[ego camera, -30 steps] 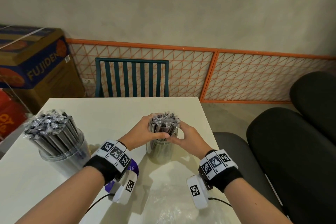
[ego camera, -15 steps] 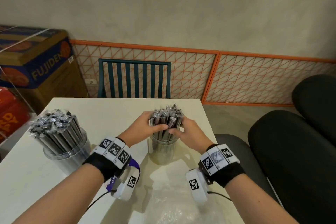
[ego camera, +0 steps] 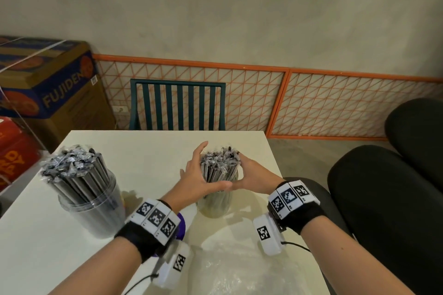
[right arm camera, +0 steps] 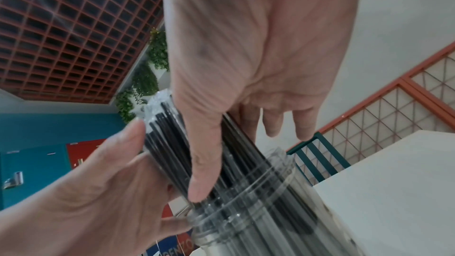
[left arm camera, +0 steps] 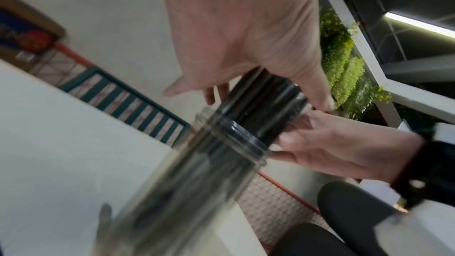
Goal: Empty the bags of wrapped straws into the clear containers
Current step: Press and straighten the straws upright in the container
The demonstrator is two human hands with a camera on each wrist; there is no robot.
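A bundle of wrapped straws [ego camera: 219, 165] stands upright in a clear container [ego camera: 217, 201] near the table's [ego camera: 143, 151] right edge. The left hand [ego camera: 195, 175] and right hand [ego camera: 254, 179] cup the bundle from either side, fingers straight and slightly apart, thumbs meeting in front. A second full container [ego camera: 93, 208] stands at left; an empty plastic bag [ego camera: 230, 268] lies nearest.

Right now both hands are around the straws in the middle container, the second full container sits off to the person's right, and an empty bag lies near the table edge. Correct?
One error: the second full container sits to the person's left, as the head view shows. The rest holds: left hand and right hand flank the straws in the middle container, and the empty bag lies near the table edge.
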